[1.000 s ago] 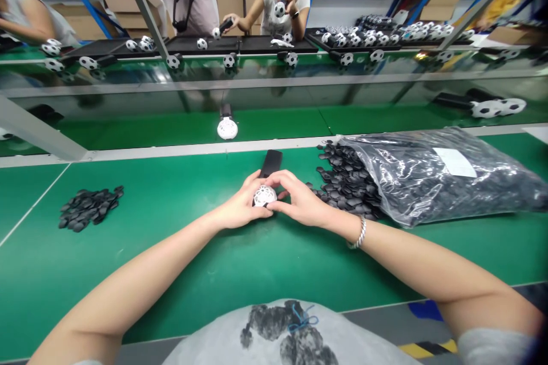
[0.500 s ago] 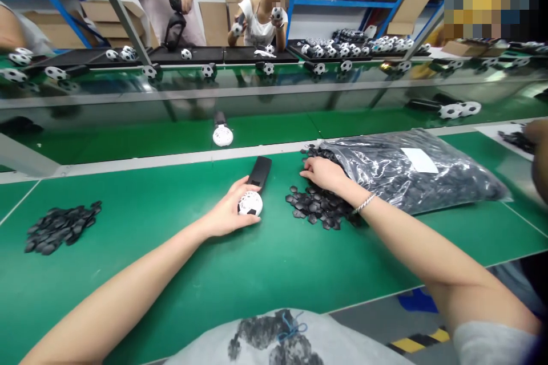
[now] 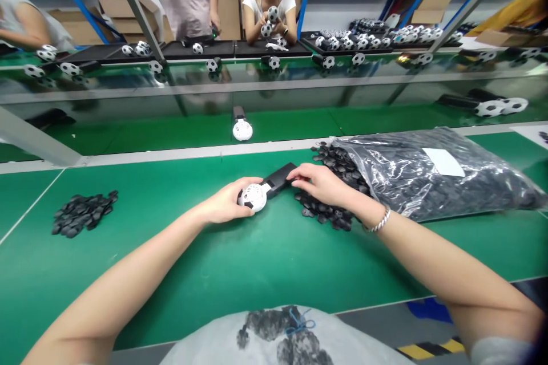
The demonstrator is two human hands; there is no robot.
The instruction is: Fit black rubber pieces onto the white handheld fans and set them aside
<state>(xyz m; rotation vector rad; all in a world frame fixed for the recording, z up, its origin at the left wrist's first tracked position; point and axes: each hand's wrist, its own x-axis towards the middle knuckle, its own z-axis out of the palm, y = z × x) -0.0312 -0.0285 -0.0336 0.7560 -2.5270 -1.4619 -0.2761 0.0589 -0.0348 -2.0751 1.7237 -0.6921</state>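
My left hand (image 3: 225, 201) is closed around a white round football-patterned piece (image 3: 256, 197), its fingers and thumb on the rim. A flat black handle (image 3: 279, 179) extends from that piece towards the upper right. My right hand (image 3: 322, 183) is pinched at the far end of the handle; whatever lies between its fingertips is too small to make out. Below and behind that hand lies a pile of small black plates (image 3: 327, 215). More of them spill from the mouth of a clear plastic bag (image 3: 406, 182) on the right.
Another heap of black plates (image 3: 83, 214) lies on the green table at left. Beyond the table edge, a white round piece with a dark handle (image 3: 242, 130) rests on the green belt. Football-patterned pieces (image 3: 492, 107) lie farther right. People work across the line.
My right hand has left the bag's mouth and come left to the handle. The left hand has turned the piece, so its handle now points more to the right.
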